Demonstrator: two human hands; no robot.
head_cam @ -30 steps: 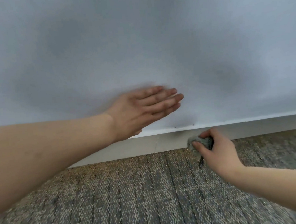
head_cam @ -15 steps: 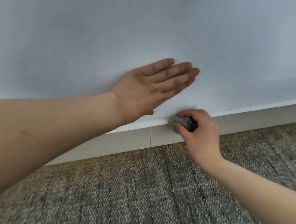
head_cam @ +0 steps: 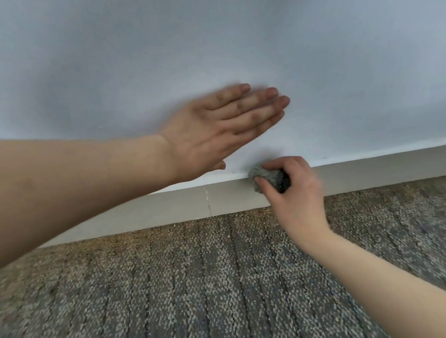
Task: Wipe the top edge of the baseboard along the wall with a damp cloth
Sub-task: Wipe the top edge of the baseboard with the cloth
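The right hand point(head_cam: 296, 193) grips a bunched grey cloth point(head_cam: 266, 177). Its fingers point(head_cam: 284, 163) curl over the top of the wad and the thumb point(head_cam: 266, 188) pinches it from the front. The cloth sits on the top edge of the baseboard point(head_cam: 166, 211), right at the line where the board meets the wall point(head_cam: 203, 34). Part of the wad hangs over the front face of the board. The left part of the cloth is a lighter grey and the part deeper in the hand is darker. The bare right forearm comes in from the lower right corner, across the carpet point(head_cam: 201, 293).

The left hand point(head_cam: 213, 134) is held flat at the wall, above the baseboard and just up and to the left of the cloth, without touching it. Its fingers point(head_cam: 254, 106) are straight, close together and point to the right and slightly upward. The tip of its thumb shows under the lower edge of the palm. The fingertips are slightly blurred, and it cannot be told whether the palm presses the wall or only lies close to it. The bare left forearm reaches in from the left edge of the view.

The baseboard is a plain, pale beige strip running across the whole view along the foot of the light grey-blue wall. A thin vertical seam point(head_cam: 208, 201) cuts it a little to the left of the cloth. Below it lies mottled grey-brown carpet, with dark lines running toward the wall.
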